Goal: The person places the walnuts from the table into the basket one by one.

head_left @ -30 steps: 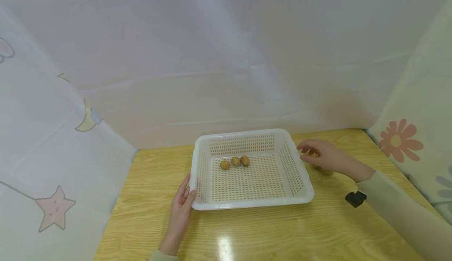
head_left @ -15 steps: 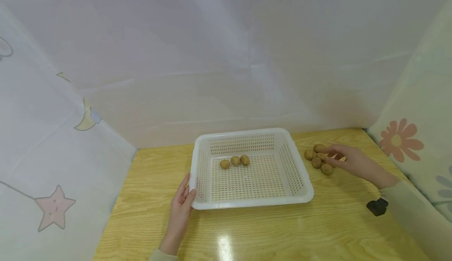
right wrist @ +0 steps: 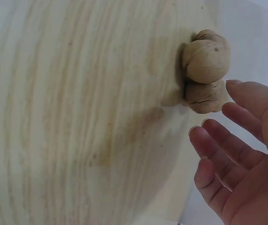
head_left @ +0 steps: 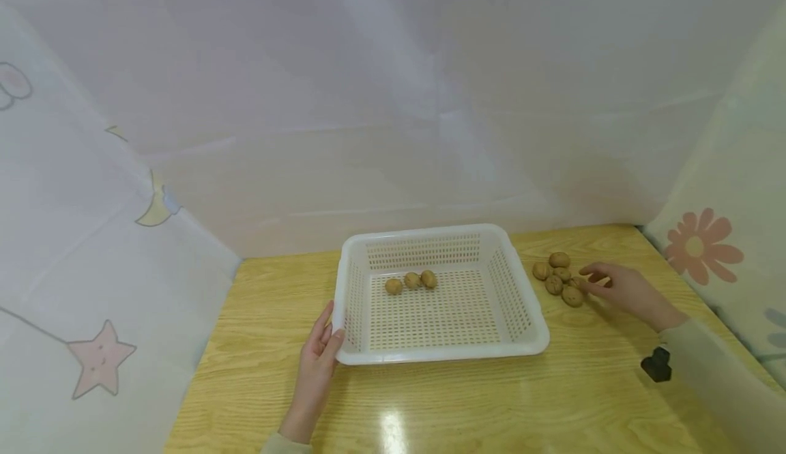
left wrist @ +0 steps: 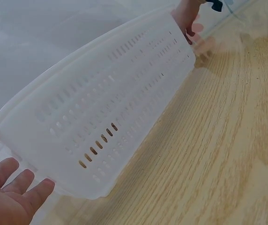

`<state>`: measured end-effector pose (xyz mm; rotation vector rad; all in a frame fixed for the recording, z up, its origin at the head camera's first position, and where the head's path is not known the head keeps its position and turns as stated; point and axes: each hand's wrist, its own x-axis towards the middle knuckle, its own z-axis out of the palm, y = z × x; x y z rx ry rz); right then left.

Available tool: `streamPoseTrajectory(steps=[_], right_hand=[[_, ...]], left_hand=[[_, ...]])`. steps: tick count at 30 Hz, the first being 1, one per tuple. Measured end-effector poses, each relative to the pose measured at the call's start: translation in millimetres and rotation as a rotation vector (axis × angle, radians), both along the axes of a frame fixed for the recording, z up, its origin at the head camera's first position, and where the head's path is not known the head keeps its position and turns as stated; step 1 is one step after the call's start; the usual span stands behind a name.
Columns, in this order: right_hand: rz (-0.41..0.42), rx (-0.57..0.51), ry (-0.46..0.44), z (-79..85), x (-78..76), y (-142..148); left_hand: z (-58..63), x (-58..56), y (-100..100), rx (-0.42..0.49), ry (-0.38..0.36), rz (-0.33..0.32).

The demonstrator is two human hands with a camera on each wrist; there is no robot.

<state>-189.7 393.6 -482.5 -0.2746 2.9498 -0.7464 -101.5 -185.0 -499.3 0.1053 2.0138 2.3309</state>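
A white plastic basket point(head_left: 442, 357) with slotted walls sits on the wooden table, three walnuts point(head_left: 412, 280) lying in a row on its floor. My left hand point(head_left: 316, 365) holds the basket's left rim, thumb over the edge and fingers against the outer wall. In the left wrist view those fingers point(left wrist: 13, 180) show beside the basket's corner. Right of the basket lies a cluster of several walnuts point(head_left: 554, 285). At its right side my right hand point(head_left: 626, 293) reaches in, fingers loosely bent. The right wrist view shows its fingertips point(right wrist: 213, 124) close to a walnut point(right wrist: 206, 61), none gripped.
The wooden table point(head_left: 467, 413) extends in front of the basket and to both sides. A pale cloth backdrop point(head_left: 393, 133) rises behind it, with printed side sheets at left and right. A dark object point(head_left: 657, 365) is at my right wrist.
My right hand has moved from beside the basket's right rim rightward to the far side of the walnut cluster, uncovering the walnuts. The left hand keeps its hold on the basket.
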Motion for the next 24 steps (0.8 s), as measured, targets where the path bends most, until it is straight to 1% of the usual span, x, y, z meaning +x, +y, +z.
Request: streamPoseTrajectory(steps=[4, 9, 19, 24], right_hand=[[-0.01, -0.013, -0.023, -9.0, -2.0, 3], [0.007, -0.043, -0.025, -14.8, -3.5, 5], [0.021, -0.043, -0.029, -17.7, -5.0, 4], [0.003, -0.027, -0.026, -17.7, -2.9, 5]], left_hand=[[-0.4, -0.4, 0, -0.005, 0.008, -0.005], [-0.1, -0.5, 0, -0.007, 0.01, -0.003], [-2.8, 0.7, -1, -0.018, 0.014, -0.004], [-2.6, -0.1, 0, -0.016, 0.02, -0.007]])
